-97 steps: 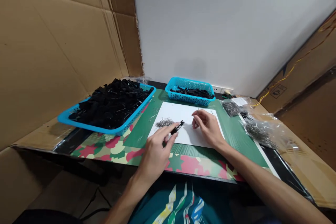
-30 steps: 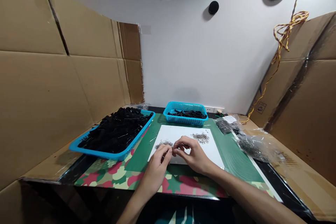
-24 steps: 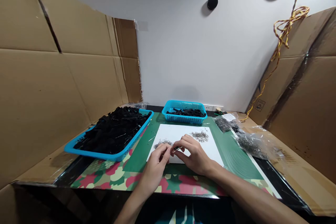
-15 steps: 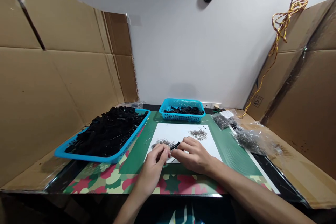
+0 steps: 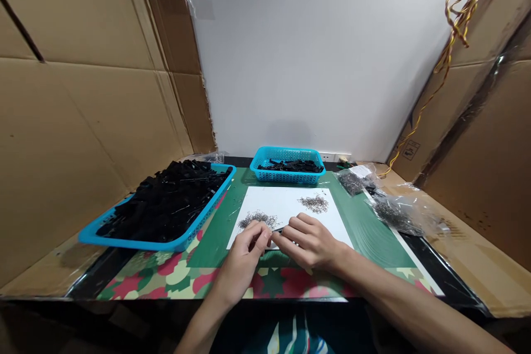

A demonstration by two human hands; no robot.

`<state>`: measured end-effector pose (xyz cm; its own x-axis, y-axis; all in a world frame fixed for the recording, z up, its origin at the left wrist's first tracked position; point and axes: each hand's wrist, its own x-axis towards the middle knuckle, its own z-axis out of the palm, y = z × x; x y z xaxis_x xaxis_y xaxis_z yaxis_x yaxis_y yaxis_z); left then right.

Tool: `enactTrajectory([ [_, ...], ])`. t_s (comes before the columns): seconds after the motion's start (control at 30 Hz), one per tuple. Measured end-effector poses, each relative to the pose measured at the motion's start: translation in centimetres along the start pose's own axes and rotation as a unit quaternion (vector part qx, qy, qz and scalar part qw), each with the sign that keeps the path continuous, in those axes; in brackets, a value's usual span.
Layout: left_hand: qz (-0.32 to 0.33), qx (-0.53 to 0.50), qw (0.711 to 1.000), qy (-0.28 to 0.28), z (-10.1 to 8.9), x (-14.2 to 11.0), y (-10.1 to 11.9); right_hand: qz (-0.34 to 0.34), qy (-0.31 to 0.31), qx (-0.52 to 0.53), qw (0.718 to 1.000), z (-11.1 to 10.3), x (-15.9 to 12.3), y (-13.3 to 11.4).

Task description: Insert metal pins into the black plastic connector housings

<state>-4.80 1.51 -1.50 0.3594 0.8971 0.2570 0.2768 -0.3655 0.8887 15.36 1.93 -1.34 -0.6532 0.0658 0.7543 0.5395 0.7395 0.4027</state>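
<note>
My left hand (image 5: 248,247) and my right hand (image 5: 307,241) meet over the front edge of a white sheet (image 5: 286,195). Between their fingertips they pinch a small, narrow black part (image 5: 277,230), mostly covered by the fingers, so its exact kind does not show. Just beyond my left hand lies a pile of tiny silvery metal pieces (image 5: 258,218). A second pile of small metal pieces (image 5: 314,203), browner in tone, is farther back on the sheet, above my right hand.
A blue basket (image 5: 182,244) heaped with black parts stands at the left; a smaller blue basket (image 5: 287,176) with black parts is at the back. Plastic bags of metal pieces (image 5: 398,215) lie right, on and beside the green mat (image 5: 373,243). Cardboard walls (image 5: 103,105) flank the table.
The camera view has tilted down and shifted slightly. Both hands stay together at the same spot, and less of the black part shows between the fingers.
</note>
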Motion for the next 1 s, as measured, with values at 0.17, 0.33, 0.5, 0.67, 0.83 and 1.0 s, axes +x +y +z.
enactTrajectory([
  [0.17,0.010,-0.007,0.999,0.042,0.3,-0.2,0.0,0.182,0.045,0.125,0.974,0.5,0.1,-0.1],
  [0.33,0.017,-0.066,0.985,0.161,0.6,-0.8,-0.3,0.313,0.058,0.260,0.912,-0.5,0.1,0.1],
  [0.5,0.008,-0.097,0.981,0.166,0.2,-1.1,-0.3,0.202,0.057,0.222,0.952,-0.5,-0.5,-0.5],
  [0.67,-0.017,-0.111,0.976,0.184,0.0,-1.2,-0.7,0.139,0.064,0.185,0.971,-0.1,-0.8,-1.0],
  [0.83,-0.024,-0.136,0.976,0.169,0.2,-1.2,-0.8,0.122,0.040,0.207,0.970,-0.4,-0.7,-0.8],
  [1.0,-0.005,-0.104,0.980,0.172,0.1,-1.2,-0.4,0.127,0.021,0.210,0.969,-0.3,-0.6,-0.7],
])
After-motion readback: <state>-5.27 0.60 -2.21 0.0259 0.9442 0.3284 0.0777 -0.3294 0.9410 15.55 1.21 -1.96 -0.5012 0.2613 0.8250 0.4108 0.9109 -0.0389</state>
